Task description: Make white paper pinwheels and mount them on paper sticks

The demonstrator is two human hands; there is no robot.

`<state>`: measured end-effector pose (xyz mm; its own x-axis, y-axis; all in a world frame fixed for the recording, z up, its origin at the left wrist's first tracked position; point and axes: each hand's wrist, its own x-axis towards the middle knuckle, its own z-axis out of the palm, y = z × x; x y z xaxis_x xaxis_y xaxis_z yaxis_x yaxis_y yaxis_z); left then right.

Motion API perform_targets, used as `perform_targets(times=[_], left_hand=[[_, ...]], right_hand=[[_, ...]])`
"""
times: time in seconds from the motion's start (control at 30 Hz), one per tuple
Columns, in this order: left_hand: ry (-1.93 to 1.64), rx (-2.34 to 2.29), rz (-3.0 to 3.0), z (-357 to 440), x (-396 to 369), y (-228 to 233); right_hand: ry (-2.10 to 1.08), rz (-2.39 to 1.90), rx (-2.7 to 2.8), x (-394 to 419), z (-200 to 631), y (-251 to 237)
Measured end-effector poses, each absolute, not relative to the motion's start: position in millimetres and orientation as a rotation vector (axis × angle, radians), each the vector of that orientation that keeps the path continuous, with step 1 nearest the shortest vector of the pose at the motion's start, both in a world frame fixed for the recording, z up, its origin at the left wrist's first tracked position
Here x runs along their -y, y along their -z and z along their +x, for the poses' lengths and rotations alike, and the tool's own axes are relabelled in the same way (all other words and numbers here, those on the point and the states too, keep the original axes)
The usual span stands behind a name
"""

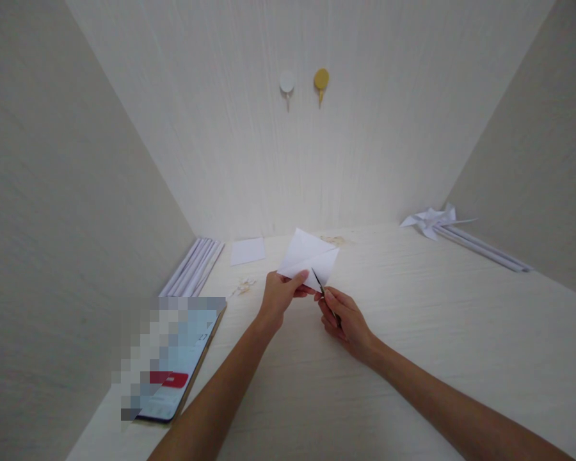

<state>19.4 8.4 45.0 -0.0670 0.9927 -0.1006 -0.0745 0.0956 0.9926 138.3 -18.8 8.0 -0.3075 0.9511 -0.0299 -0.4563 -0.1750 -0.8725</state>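
A white square of paper with a diagonal crease is held up in front of me, one corner pointing away. My left hand pinches its lower left edge, thumb on top and fingers beneath. In my right hand is a pair of scissors, my fingers wrapped round the handles. A dark blade lies over the paper's lower right part, slanting up and left. The other blade is hidden, so I cannot tell how far the cut runs.
Left, a phone, partly pixelated, lies near several rolled paper sticks and another white paper square. At the far right rests a paper pinwheel with white sticks. A white hook and a yellow hook are on the back wall.
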Motion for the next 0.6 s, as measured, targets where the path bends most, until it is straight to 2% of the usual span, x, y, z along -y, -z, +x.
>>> perform_targets(times=[0.6], left_hand=[[-1.189, -1.213, 1.076, 19.1, -8.7, -39.3]], right_hand=[[-1.696, -0.741, 0.959, 18.2, 137.3, -8.1]])
